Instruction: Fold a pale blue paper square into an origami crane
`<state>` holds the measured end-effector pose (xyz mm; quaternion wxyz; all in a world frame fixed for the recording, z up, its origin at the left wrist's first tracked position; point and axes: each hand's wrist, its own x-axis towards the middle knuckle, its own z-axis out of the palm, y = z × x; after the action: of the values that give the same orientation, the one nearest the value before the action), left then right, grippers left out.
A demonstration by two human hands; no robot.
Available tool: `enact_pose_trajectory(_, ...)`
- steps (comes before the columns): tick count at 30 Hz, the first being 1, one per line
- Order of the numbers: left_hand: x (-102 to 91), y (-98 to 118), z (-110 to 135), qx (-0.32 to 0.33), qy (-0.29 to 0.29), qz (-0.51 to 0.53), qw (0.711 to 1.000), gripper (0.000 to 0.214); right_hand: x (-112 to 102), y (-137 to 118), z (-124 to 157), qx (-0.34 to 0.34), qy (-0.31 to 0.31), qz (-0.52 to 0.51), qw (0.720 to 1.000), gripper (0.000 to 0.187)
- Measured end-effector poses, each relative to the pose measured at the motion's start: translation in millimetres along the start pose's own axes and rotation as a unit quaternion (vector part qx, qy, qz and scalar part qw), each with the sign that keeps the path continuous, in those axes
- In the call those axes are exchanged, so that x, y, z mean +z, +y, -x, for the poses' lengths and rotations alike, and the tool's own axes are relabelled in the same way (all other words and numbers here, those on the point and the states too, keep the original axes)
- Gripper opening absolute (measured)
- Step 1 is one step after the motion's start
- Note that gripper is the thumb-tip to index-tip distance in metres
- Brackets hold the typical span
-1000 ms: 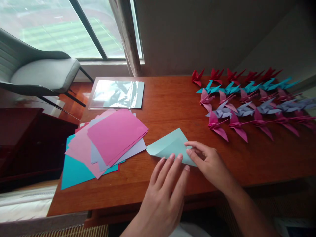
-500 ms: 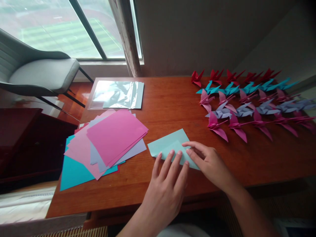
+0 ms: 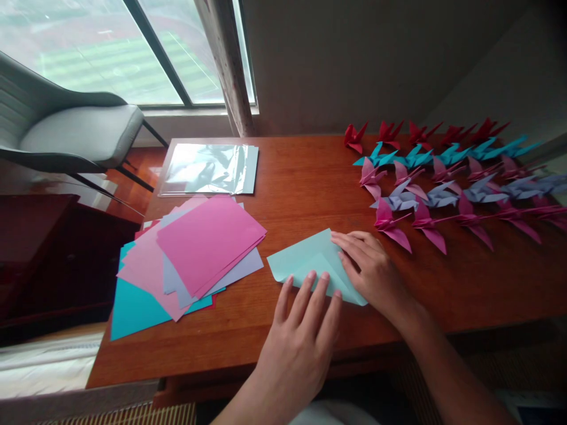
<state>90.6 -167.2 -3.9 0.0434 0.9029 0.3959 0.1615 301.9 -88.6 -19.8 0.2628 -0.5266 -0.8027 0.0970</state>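
A pale mint-green sheet of paper (image 3: 301, 257) lies on the wooden table with a corner folded over. Its front edge is under the spread fingertips of my left hand (image 3: 303, 336), which press it down from the near side. My right hand (image 3: 376, 277) rests along the paper's right edge, fingers stretched toward the far corner. Neither hand grips the sheet. To the left, beside the mint sheet, is a loose pile of coloured paper with a pink sheet (image 3: 210, 242) on top and a turquoise sheet (image 3: 137, 310) underneath.
Rows of folded paper cranes stand at the right, with a red crane (image 3: 354, 138) at the back and a magenta crane (image 3: 390, 224) nearest. A clear plastic packet (image 3: 204, 170) of paper lies at the back left. A grey chair (image 3: 80, 133) stands beyond the table (image 3: 212, 348).
My right hand's fingers have moved up and straightened along the paper's right edge toward its far corner. My left hand stays on the front edge.
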Motion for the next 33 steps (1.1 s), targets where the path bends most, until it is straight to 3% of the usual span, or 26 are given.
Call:
enact_pose_trajectory(20,-3.9,-19.9,-20.9,0.001,-0.053,0.014,0.999,0.058,-3.2,-0.3,6.1,-0.025,-0.032,-0.044,0.998,0.039)
enact_pose_trajectory(27,-2.1,-24.3,-27.2,0.010,-0.079,-0.003,0.997,0.058,-10.7,-1.6,-5.9,0.005,-0.068,-0.121,0.990,0.034)
enact_pose_trajectory(33,-0.8,-24.7,-28.7,0.013,-0.091,-0.014,0.996,0.059,-8.2,-8.0,-15.5,-0.003,-0.046,-0.115,0.992,0.029)
